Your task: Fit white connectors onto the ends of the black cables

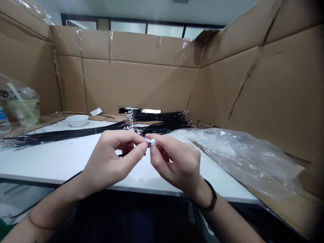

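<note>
Connector [153, 142] above white table [55, 160]; cardboard walls [152, 81] around.

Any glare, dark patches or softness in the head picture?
Head view: bright glints on the clear plastic bag; head view: near-black below the front edge of the table; head view: upper right corner darkened; head view: white connector at the fingers looks soft, detail lost.

White connector [153, 142] partly hidden by fingers [158, 162], bottle [4, 122] cut off left

Left hand [108, 158], right hand [179, 160], pinched white connector [153, 141]
</note>
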Demonstrator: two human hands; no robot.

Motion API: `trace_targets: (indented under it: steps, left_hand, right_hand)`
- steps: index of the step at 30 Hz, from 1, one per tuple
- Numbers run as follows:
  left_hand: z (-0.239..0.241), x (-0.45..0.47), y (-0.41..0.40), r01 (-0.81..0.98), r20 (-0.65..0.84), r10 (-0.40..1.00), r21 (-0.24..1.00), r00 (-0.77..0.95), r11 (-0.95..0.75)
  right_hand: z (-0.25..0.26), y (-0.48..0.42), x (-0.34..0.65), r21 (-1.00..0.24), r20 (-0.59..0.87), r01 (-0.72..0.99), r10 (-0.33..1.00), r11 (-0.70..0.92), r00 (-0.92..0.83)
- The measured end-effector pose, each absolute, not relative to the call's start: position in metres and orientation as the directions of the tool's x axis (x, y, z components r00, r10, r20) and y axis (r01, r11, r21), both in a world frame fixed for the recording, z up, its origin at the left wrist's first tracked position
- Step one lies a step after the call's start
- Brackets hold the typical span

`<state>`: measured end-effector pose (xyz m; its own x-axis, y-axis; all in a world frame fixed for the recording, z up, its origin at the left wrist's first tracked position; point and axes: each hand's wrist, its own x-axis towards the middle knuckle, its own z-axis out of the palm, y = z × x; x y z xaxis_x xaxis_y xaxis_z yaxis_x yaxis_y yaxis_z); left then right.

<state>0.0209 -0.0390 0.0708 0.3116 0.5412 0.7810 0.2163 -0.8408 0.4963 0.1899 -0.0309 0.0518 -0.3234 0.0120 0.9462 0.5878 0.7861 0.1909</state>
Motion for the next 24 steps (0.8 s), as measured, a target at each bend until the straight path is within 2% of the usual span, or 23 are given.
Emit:
trace_targets:
  steps: [2, 5, 9, 14, 19, 24]
  left_hand:
    - [0.0720, 0.0200, -0.0376, 0.149, 0.731, 0.594, 0.582, 0.335, -0.800]
    - [0.0719, 0.0193, -0.0353, 0.101, 0.690, 0.637, 0.647, 0.343, -0.755]
    - [0.0704, 0.0192, -0.0343, 0.081, 0.707, 0.636, 0.647, 0.309, -0.758]
    - [0.0701, 0.0192, -0.0352, 0.078, 0.737, 0.619, 0.624, 0.273, -0.777]
    - [0.0721, 0.0196, -0.0349, 0.066, 0.694, 0.647, 0.665, 0.316, -0.744]
    - [0.0742, 0.0161, -0.0321, -0.048, 0.554, 0.695, 0.797, 0.458, -0.603]
  right_hand:
    - [0.0526, -0.0326, 0.1906, 0.193, 0.946, 0.569, 0.002, 0.799, -0.325]
    - [0.0534, -0.0342, 0.1915, 0.201, 0.941, 0.556, -0.002, 0.807, -0.339]
    - [0.0535, -0.0348, 0.1923, 0.210, 0.943, 0.567, -0.013, 0.796, -0.331]
    - [0.0540, -0.0356, 0.1924, 0.158, 0.945, 0.576, 0.046, 0.802, -0.325]
    - [0.0539, -0.0339, 0.1923, 0.178, 0.939, 0.564, 0.033, 0.807, -0.343]
    - [0.0530, -0.0324, 0.1924, 0.220, 0.925, 0.543, 0.002, 0.810, -0.379]
